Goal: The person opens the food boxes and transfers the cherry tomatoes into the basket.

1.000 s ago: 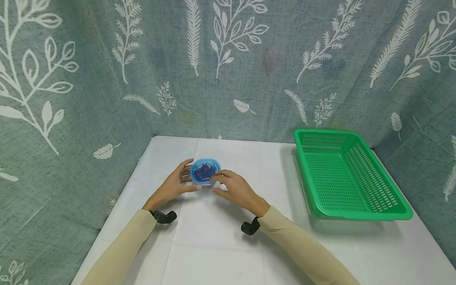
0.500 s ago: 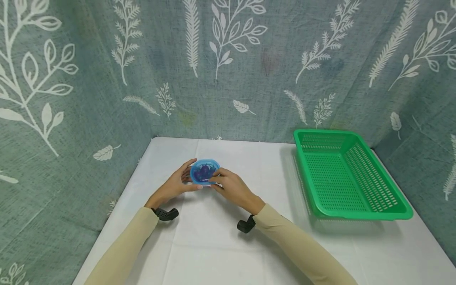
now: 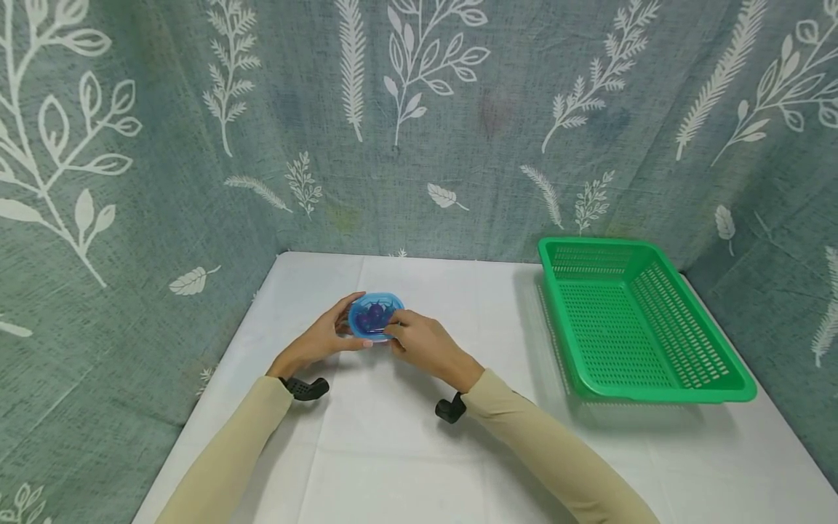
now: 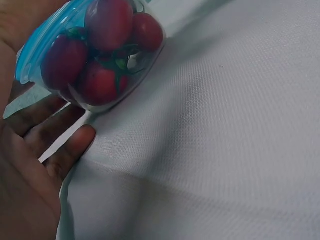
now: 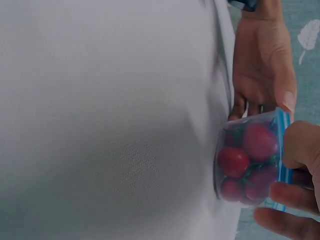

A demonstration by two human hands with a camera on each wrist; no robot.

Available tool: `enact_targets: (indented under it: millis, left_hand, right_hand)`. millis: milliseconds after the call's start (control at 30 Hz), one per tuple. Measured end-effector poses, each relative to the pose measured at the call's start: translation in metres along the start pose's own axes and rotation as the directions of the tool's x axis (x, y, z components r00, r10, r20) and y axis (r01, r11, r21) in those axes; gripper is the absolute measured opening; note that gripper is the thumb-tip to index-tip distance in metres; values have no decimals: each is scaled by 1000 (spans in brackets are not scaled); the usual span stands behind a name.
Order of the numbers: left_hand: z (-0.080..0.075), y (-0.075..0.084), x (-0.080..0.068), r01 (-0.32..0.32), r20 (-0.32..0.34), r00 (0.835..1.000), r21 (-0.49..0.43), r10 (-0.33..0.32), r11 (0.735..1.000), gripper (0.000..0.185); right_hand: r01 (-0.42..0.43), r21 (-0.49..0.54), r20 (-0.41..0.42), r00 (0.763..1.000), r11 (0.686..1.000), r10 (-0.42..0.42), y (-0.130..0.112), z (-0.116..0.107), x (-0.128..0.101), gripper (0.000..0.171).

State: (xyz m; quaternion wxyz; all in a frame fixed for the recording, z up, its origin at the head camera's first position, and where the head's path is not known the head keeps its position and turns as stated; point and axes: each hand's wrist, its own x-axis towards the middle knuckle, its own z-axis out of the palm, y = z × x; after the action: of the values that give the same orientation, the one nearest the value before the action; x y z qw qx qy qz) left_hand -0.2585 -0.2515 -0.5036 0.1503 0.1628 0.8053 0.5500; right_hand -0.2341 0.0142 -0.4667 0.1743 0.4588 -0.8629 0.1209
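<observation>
table [image 3: 406, 451]: a flat top under white woven cloth with soft creases; the tub stands on it left of centre, well apart from the basket.
basket [image 3: 655, 389]: green rigid plastic, rectangular, with perforated walls and floor, at the right side of the table, nothing visible in it.
tub [image 3: 376, 316]: small, round, clear thin plastic with a blue lid, packed with glossy red cherry tomatoes [image 4: 102, 50] with green stems; it sits between the two hands.
step: judged as taking hold of the tub from both sides. Keep it level and squeeze only lightly, since the thin wall looks likely to flex; grip at the stiffer lid rim rather than the belly.
left hand [image 3: 318, 340]: cupped round the tub's left side, thumb at the near rim, fingers curled behind it.
right hand [image 3: 424, 344]: fingers bent over the tub's right edge, the tips pinching the lid rim in the right wrist view.
sleeves [image 3: 556, 444]: beige, close-fitting, down to the wrists.
</observation>
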Motion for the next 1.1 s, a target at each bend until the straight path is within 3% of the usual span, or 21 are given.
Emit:
enact_targets:
  millis: [267, 500, 767, 1100]
  left_hand:
    - [2, 0, 1, -19, 0, 1000, -43, 19, 999, 105]
    - [3, -1, 0, -35, -1, 999, -43, 35, 998, 104]
    - [2, -3, 2, -33, -8, 999, -22, 33, 999, 108]
    - [1, -4, 3, -18, -5, 1000, -18, 18, 1000, 108]
  right_hand:
    - [43, -168, -46, 998, 985, -52, -3, 8, 2, 19]
    - [60, -221, -61, 995, 973, -75, -5, 10, 3, 18]
    - [77, -230, -90, 991, 970, -100, -4, 12, 3, 19]
    - [111, -209, -45, 991, 972, -123, -4, 9, 4, 20]
